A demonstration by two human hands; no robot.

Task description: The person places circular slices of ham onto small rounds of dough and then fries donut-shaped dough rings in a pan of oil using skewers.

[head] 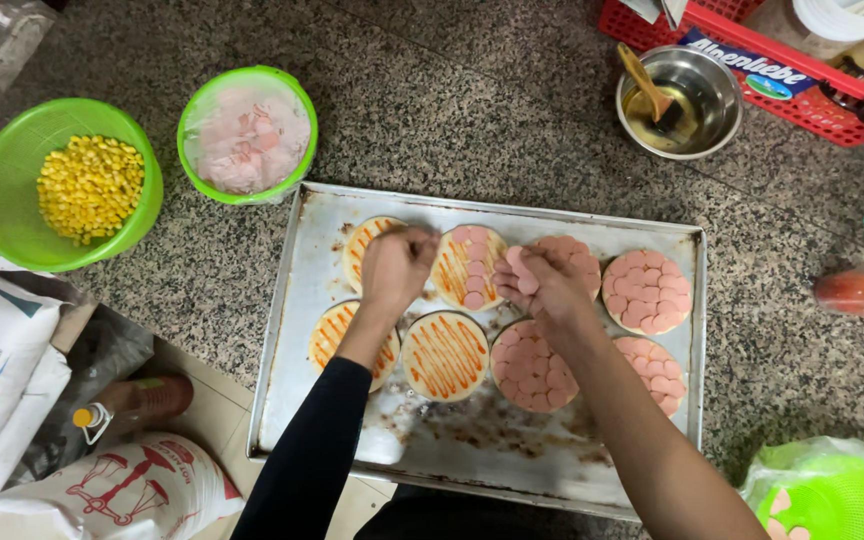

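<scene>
On the metal tray [352, 440], the nearer row holds two sauce-striped dough rounds [444, 355] lacking sausage and two fully covered ones. Above them, the left hand [397, 265] pinches its fingers together over the half-topped round [469, 267], while the right hand [544, 283] clamps a stack of pink sausage slices [518, 262]. Farther back stand a bowl of corn [67, 185], a covered green bowl [247, 135] and a steel bowl [679, 100].

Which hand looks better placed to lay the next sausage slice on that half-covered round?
Probably the right hand: it holds pink slices beside the half-covered round. The left hand is closed at that round's other edge; what it grips is hidden.
</scene>
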